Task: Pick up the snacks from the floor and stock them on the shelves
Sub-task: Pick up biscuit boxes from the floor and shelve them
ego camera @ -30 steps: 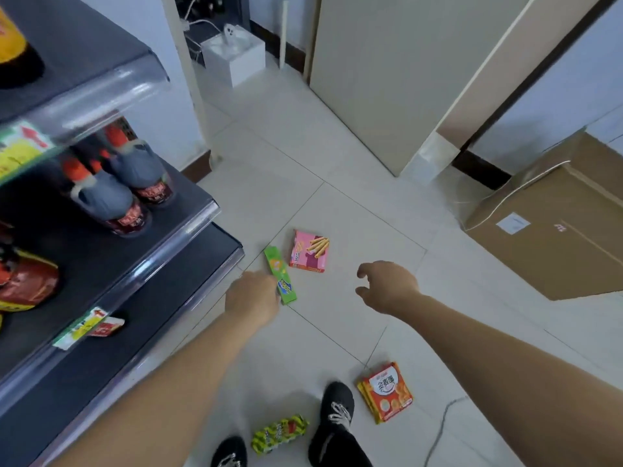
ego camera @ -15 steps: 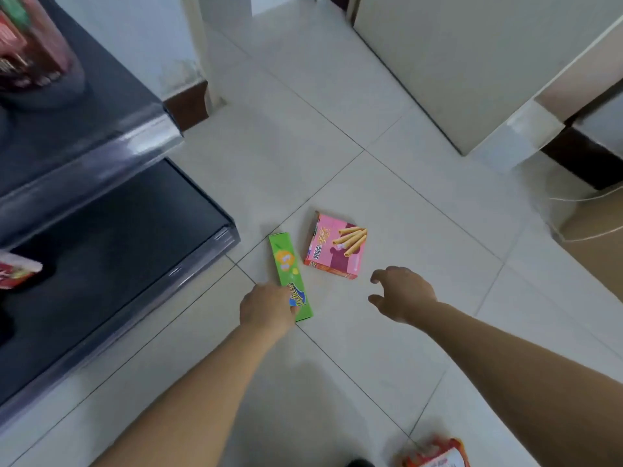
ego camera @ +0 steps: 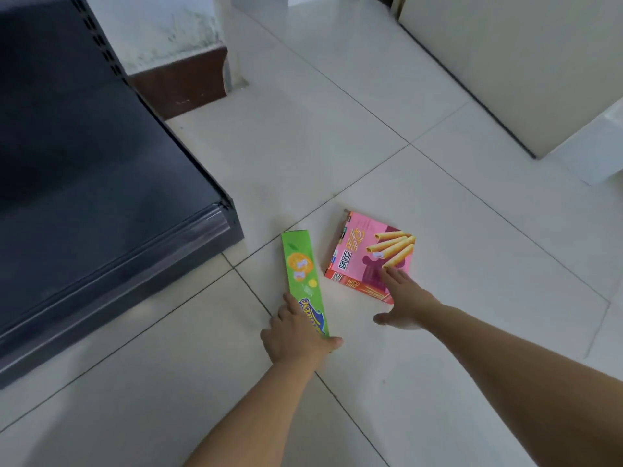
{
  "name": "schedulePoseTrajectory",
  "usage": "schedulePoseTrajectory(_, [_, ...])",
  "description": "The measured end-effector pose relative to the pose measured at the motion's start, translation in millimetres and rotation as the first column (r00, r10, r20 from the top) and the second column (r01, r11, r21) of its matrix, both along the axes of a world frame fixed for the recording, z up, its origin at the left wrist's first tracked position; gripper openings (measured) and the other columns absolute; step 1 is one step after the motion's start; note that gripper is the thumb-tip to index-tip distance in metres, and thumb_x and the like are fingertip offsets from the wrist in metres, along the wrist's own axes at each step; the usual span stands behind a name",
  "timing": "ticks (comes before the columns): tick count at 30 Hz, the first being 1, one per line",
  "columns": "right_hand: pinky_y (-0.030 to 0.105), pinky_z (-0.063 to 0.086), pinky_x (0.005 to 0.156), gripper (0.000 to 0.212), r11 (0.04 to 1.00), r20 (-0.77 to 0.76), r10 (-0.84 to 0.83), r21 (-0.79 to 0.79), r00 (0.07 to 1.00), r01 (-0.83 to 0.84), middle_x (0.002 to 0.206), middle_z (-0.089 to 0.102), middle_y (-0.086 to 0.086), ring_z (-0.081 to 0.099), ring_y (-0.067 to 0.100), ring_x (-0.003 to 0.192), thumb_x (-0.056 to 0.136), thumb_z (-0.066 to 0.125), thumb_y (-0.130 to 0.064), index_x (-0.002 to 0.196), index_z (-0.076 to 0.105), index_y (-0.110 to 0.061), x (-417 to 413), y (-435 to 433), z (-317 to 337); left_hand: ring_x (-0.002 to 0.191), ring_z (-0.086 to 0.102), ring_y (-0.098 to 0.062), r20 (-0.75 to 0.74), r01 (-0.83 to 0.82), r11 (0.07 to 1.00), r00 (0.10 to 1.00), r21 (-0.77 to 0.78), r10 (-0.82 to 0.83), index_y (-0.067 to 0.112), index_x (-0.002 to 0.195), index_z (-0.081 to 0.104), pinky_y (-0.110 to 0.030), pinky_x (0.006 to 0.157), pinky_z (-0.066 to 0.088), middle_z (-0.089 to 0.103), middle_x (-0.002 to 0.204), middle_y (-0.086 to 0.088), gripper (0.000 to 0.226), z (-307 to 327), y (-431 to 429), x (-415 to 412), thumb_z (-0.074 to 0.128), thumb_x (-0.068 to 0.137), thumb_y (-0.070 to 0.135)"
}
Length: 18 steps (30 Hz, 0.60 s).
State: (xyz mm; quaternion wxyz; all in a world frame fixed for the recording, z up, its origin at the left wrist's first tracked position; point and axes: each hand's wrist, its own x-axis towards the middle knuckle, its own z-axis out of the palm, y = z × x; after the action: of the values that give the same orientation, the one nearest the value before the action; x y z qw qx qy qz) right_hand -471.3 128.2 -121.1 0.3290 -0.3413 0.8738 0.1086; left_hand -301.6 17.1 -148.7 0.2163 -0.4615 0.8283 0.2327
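Lying on the white tiled floor: long green cardboard snack box, long axis pointing away from the left hand, whose grip pinches its near end; flat pink wafer-roll box, near corner under the spread fingers of the right hand.

Green box, pink box, white tiled floor, dark shelf.
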Motion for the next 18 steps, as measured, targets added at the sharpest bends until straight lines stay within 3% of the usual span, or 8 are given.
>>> schedulePoseTrajectory(4, [0.042, 0.013, 0.120, 0.100, 0.993, -0.057, 0.115, 0.018, 0.992, -0.114, 0.163, -0.002, 0.003, 0.001, 0.018, 0.150, 0.083, 0.059, -0.058, 0.155, 0.003, -0.016, 19.5, 9.5, -6.8, 0.120, 0.050, -0.025, -0.004, -0.029, 0.999, 1.000, -0.016, 0.029, 0.008, 0.147, 0.002, -0.038, 0.090, 0.046, 0.041, 0.136, -0.007, 0.101, -8.4, -3.1, 5.5, 0.066, 0.074, 0.034])
schedulePoseTrajectory(6, [0.034, 0.025, 0.114, 0.077, 0.983, -0.097, 0.170, -0.053, 0.981, -0.176, 0.156, 0.031, 0.002, 0.028, 0.018, 0.143, 0.084, 0.056, -0.057, 0.147, 0.032, -0.019, 29.2, 18.8, -3.1, 0.118, 0.051, -0.026, 0.012, 0.016, 0.999, 1.000, -0.046, -0.016, 0.011, 0.147, 0.004, -0.038, 0.088, 0.047, 0.041, 0.135, -0.007, 0.093, -6.4, -13.0, 14.5, 0.064, 0.078, 0.026])
schedulePoseTrajectory(8, [0.027, 0.038, 0.102, 0.045, 0.965, -0.113, 0.110, -0.227, 0.988, -0.133, 0.136, 0.056, -0.005, 0.048, 0.017, 0.129, 0.085, 0.057, -0.052, 0.123, 0.060, -0.029, 30.6, 23.2, 2.5, 0.119, 0.051, -0.025, 0.034, 0.079, 0.991, 0.997, -0.109, -0.076, 0.013, 0.146, 0.010, -0.037, 0.087, 0.046, 0.043, 0.133, -0.006, 0.084, -3.4, -23.9, 24.9, 0.061, 0.080, 0.024])
schedulePoseTrajectory(10, [0.027, 0.042, 0.095, 0.040, 0.940, -0.142, -0.053, -0.342, 0.988, 0.001, 0.128, 0.061, -0.005, 0.049, 0.017, 0.126, 0.084, 0.061, -0.049, 0.120, 0.063, -0.031, 24.3, 20.5, 2.8, 0.117, 0.052, -0.023, 0.047, 0.122, 0.979, 0.992, -0.162, -0.116, 0.015, 0.138, 0.022, -0.036, 0.086, 0.045, 0.046, 0.129, -0.003, 0.070, -3.4, -32.7, 33.4, 0.061, 0.080, 0.025])
schedulePoseTrajectory(12, [0.033, 0.039, 0.099, 0.071, 0.932, -0.182, -0.262, -0.301, 0.948, 0.200, 0.135, 0.051, 0.002, 0.040, 0.022, 0.131, 0.078, 0.069, -0.051, 0.139, 0.044, -0.024, 14.1, 15.4, -3.3, 0.117, 0.051, -0.021, 0.074, 0.087, 0.987, 0.994, -0.132, -0.078, 0.016, 0.127, 0.031, -0.036, 0.086, 0.044, 0.048, 0.126, -0.001, 0.065, -5.8, -40.7, 42.5, 0.067, 0.076, 0.031])
schedulePoseTrajectory(14, [0.042, 0.036, 0.106, 0.112, 0.864, -0.021, -0.487, -0.160, 0.873, 0.478, 0.145, 0.037, 0.010, 0.031, 0.029, 0.138, 0.065, 0.080, -0.054, 0.149, 0.017, -0.014, 10.2, 10.4, -10.5, 0.119, 0.048, -0.022, 0.112, -0.050, 0.998, 0.992, -0.025, 0.053, 0.017, 0.123, 0.034, -0.037, 0.088, 0.045, 0.046, 0.125, -0.001, 0.077, -7.9, -47.3, 51.3, 0.078, 0.064, 0.041])
schedulePoseTrajectory(15, [0.042, 0.037, 0.106, 0.119, 0.799, 0.125, -0.579, -0.109, 0.805, 0.592, 0.144, 0.038, 0.013, 0.035, 0.031, 0.136, 0.061, 0.086, -0.049, 0.147, 0.014, -0.007, 11.7, 10.6, -17.4, 0.120, 0.047, -0.023, 0.122, -0.096, 0.995, 0.988, 0.023, 0.092, 0.016, 0.123, 0.035, -0.037, 0.089, 0.046, 0.044, 0.126, -0.002, 0.081, -9.4, -47.7, 54.4, 0.080, 0.061, 0.041])
schedulePoseTrajectory(18, [0.032, 0.047, 0.091, 0.082, 0.672, 0.352, -0.671, -0.083, 0.653, 0.736, 0.115, 0.063, 0.007, 0.059, 0.025, 0.110, 0.058, 0.092, -0.028, 0.122, 0.049, -0.001, 26.7, 17.2, -33.4, 0.114, 0.052, -0.028, 0.031, -0.092, 0.995, 0.995, 0.029, 0.091, 0.012, 0.117, 0.038, -0.034, 0.084, 0.048, 0.045, 0.122, -0.005, 0.064, -12.5, -39.3, 60.6, 0.075, 0.067, 0.028])
